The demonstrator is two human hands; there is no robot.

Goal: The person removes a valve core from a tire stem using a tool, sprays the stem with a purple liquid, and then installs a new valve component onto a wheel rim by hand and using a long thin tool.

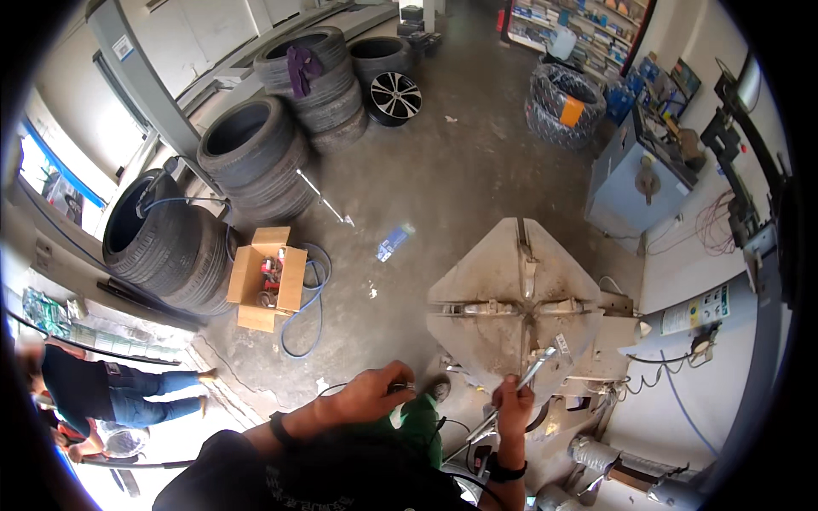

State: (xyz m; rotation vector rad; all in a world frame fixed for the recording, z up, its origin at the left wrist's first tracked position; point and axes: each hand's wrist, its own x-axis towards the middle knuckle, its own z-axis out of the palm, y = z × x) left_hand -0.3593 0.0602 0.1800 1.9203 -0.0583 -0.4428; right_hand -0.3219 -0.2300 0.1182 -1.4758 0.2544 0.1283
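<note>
My right hand (512,405) is closed round a long silver tyre lever (537,366). The lever's upper end lies over the near edge of a tyre changer's turntable (477,341), a worn metal plate with clamp jaws set in a cross. Its lower part slants down beside my legs. To the left of the turntable, my left hand (379,392) is in the air with its fingers curled in. A small bit shows at the fingertips, too small to name. Each wrist wears a dark band.
An open cardboard box (247,277) with red items and a blue hose (319,298) lie on the floor at left. Stacked tyres (256,162) and an alloy wheel (395,96) stand behind. A blue-grey cabinet (635,175) is at right. Another person (111,383) stands at far left.
</note>
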